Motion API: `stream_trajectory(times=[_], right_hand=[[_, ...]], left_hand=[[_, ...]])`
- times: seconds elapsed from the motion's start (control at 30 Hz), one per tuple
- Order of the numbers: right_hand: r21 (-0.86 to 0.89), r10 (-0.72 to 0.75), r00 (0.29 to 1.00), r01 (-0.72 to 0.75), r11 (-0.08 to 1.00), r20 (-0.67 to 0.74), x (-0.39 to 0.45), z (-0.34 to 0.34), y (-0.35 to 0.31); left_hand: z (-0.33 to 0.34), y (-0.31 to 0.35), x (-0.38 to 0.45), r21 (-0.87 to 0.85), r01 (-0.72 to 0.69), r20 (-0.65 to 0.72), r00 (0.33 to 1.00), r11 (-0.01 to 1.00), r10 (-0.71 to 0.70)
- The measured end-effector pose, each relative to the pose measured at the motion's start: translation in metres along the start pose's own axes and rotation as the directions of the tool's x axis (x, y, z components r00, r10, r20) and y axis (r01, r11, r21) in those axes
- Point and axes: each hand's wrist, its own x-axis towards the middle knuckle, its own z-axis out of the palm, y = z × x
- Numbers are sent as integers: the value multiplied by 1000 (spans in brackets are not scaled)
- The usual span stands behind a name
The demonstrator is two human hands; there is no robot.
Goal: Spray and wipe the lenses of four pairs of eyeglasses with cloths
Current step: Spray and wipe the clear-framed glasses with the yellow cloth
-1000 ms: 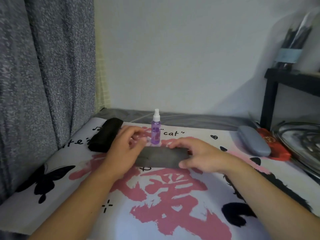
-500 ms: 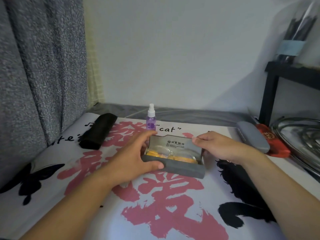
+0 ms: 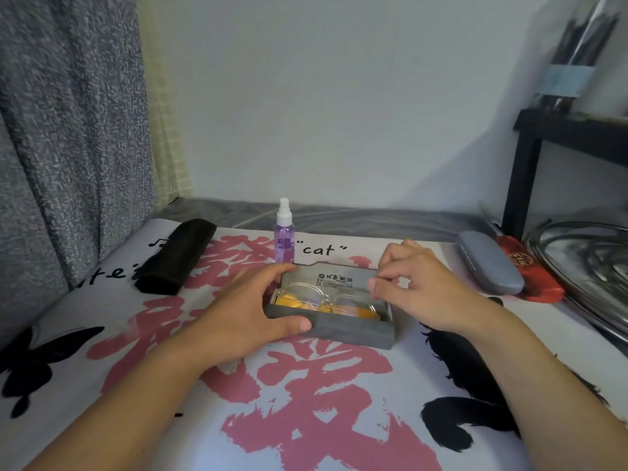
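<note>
An open grey glasses case (image 3: 353,329) lies in the middle of the printed mat. Inside it rest thin-framed eyeglasses (image 3: 328,294) on a yellow cloth (image 3: 289,299). My left hand (image 3: 244,311) grips the case's left end, thumb on its front wall and fingers behind. My right hand (image 3: 413,290) hovers over the case's right end with thumb and forefinger close together near the lid edge; whether it pinches anything is unclear. A purple spray bottle (image 3: 284,237) with a white nozzle stands just behind the case.
A black soft pouch (image 3: 176,254) lies at the back left beside a grey curtain (image 3: 68,130). At the back right sit a closed grey case (image 3: 489,261), a red case (image 3: 530,273), a metal rack (image 3: 588,266) and a black shelf leg (image 3: 520,185).
The grey case, shut a second ago, now lies open with its lid back. My right hand has lifted off the lid edge and curled above the case's right end.
</note>
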Motion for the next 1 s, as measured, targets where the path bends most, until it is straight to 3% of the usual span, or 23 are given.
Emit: stream_trajectory(times=[0.27,0.47,0.6,0.83,0.93,1.0], right_hand=[[-29,45,989,-41,999,138,-2,0,-14],[313,112,992,-123,942,51,2,-6,-16],[439,185,982,-150,886,-37,-2,-18,-8],[370,194,976,-145,918,-99,-36,-39,-15],[323,225,972,-193,927,-67,-55,-44,-9],[316,258,966,-242,917,-10,-63,-44,-5]], left_hand=[[0,-1,-1,-40,24,-68,997,999,-27],[-3,1,-2,-43,68,-65,995,997,-71],[-4,0,-2,-61,67,-81,994,996,-72],[-6,-1,-2,-92,51,-113,992,994,-61],[-7,-2,-4,5,-4,-101,995,1000,5],[-8,1,-5,-1,-102,-166,981,995,100]])
